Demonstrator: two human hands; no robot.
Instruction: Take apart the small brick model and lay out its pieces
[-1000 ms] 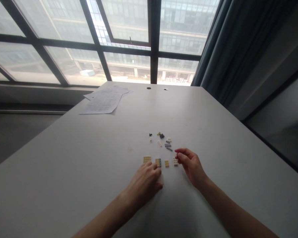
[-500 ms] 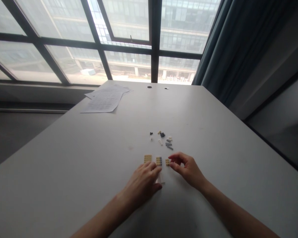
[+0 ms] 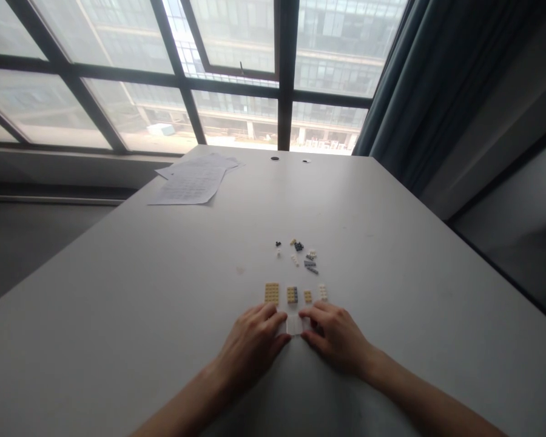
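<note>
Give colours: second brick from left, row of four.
Tan brick with a grey right strip; head view.

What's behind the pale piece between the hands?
Behind the pale piece, a row: yellow block, yellow-gray block, small yellow block, white block; loose small bricks farther back. Left hand and right hand cover the piece's ends; whatever is under it is hidden.

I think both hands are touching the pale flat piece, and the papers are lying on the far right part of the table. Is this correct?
Not quite: in the head view, the papers lie on the far left part of the table. Both hands, left hand and right hand, are touching the pale flat piece.
</note>
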